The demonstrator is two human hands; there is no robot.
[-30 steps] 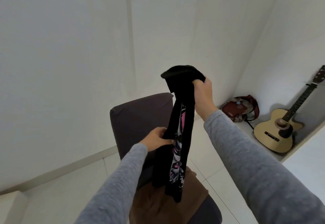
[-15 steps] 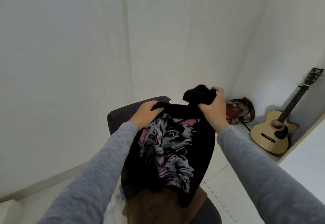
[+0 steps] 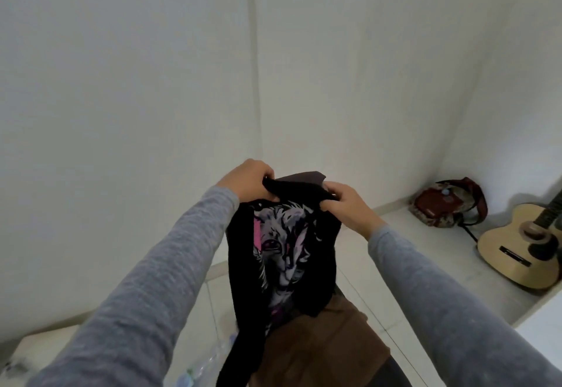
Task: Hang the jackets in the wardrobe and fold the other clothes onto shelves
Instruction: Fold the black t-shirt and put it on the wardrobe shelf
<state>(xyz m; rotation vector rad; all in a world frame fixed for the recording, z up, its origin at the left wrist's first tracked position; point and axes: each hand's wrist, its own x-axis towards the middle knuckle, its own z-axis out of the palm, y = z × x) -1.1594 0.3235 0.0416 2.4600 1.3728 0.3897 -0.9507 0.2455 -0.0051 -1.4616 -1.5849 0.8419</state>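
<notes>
Brown garment lies on the chair seat, nearest. Above it the black cat-print T-shirt hangs from both hands: long axis vertical, print facing the person, cat's ears uppermost, lower end trailing onto the brown garment. Left hand and right hand grip its top edge, fingers clenched on the cloth, before the chair back. Judged step: squaring the shirt for folding. Next move calls for laying it flat; no shelf in view.

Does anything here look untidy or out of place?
The black shirt hangs bunched from the left hand and right hand, its print creased. A red bag lies slumped in the corner.
</notes>
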